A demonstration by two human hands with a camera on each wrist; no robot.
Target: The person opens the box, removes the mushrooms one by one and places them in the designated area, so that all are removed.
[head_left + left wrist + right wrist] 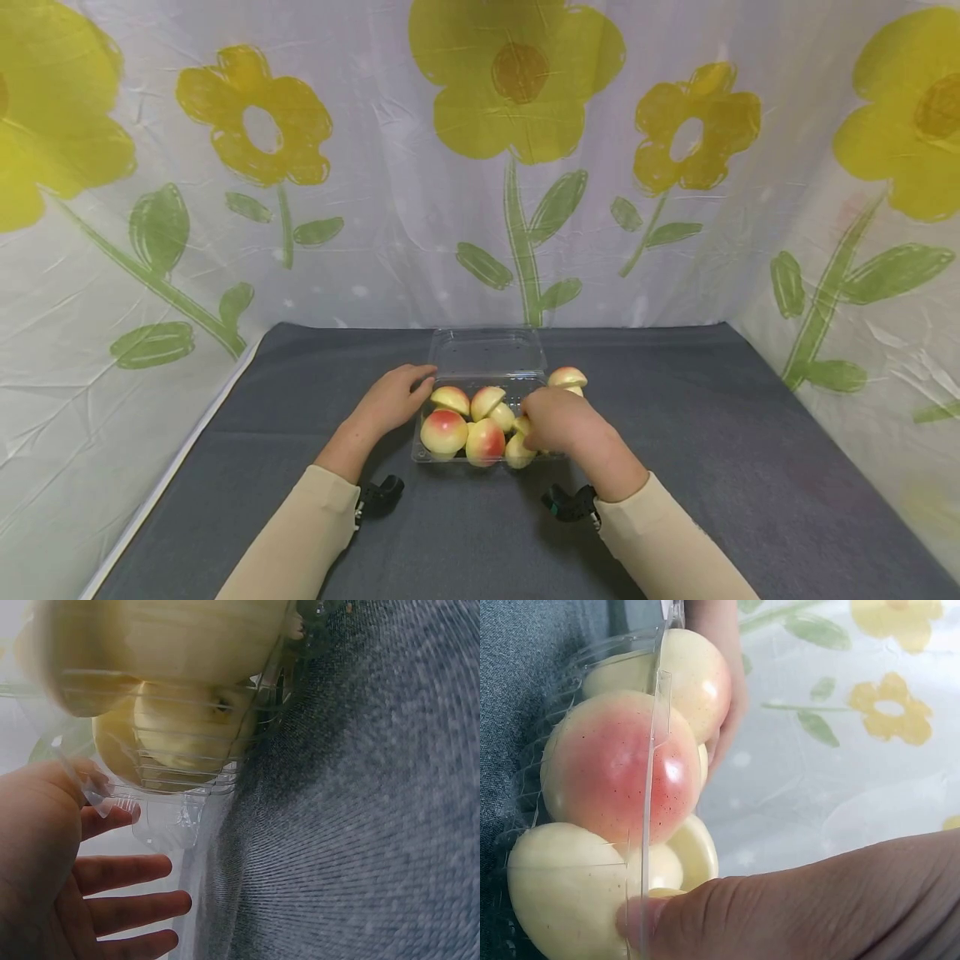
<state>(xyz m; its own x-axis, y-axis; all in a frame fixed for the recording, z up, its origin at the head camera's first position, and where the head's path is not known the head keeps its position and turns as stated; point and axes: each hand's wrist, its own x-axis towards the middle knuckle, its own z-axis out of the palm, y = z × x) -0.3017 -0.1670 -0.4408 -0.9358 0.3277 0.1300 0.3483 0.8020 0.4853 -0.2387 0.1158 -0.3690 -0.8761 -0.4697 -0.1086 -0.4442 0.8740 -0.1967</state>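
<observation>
Clear plastic box (422,454) of peach-like fruit (444,431), left fingers (139,911) spread beside it, right fingers (534,408) amid fruit, grip unclear.

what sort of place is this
Probably a small staged recording booth: flower-print sheeting surrounds a dark cloth-covered table on three sides, and black wrist devices sit by the person's sleeves.

Pale printed sheeting (375,250) over a dark grey cloth (675,400).
Before you and at both your sides: creased sheeting, with large yellow flowers (465,83), smaller yellow blooms (300,117) with white centres, green stems (519,221) and leaves (558,208); below, your flat work surface — cloth of visible weave, pale strip (171,467) along the left edge; light soft, with faint sheen on the sheeting.
</observation>
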